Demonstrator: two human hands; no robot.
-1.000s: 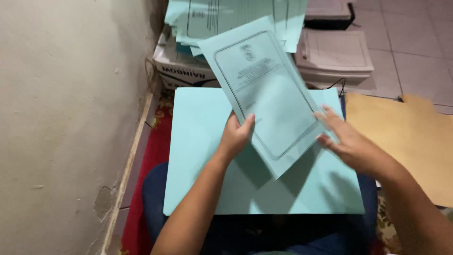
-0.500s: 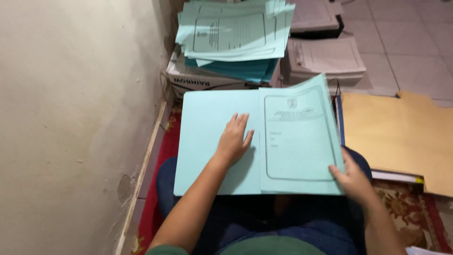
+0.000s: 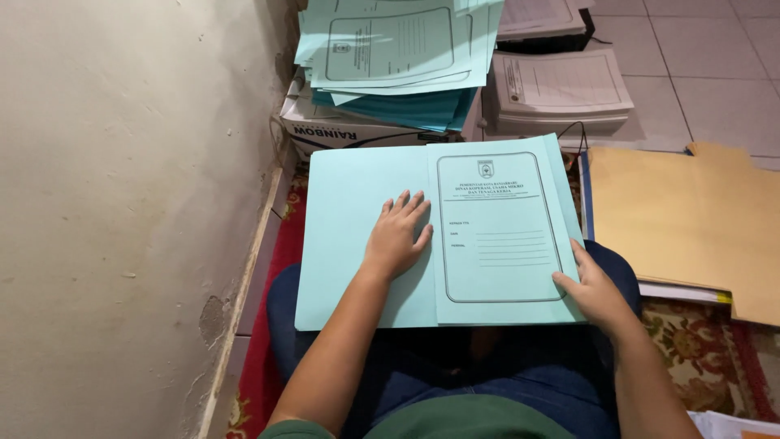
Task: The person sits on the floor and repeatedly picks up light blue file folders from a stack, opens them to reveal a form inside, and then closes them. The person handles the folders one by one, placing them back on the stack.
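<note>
A light blue paper folder lies on my lap, its printed front cover folded flat over the right half. My left hand rests palm down with fingers spread on the plain left half, at the cover's left edge. My right hand grips the lower right corner of the folder, thumb on top.
A stack of the same blue folders sits on a cardboard box ahead. White paper piles lie on the tiled floor. Tan folders lie to the right on a patterned rug. A white wall runs close on the left.
The printed cover, raised and tilted a second ago, has come down flat on the folder. My right hand slid to the lower right corner. My left hand stayed pressed near the middle.
</note>
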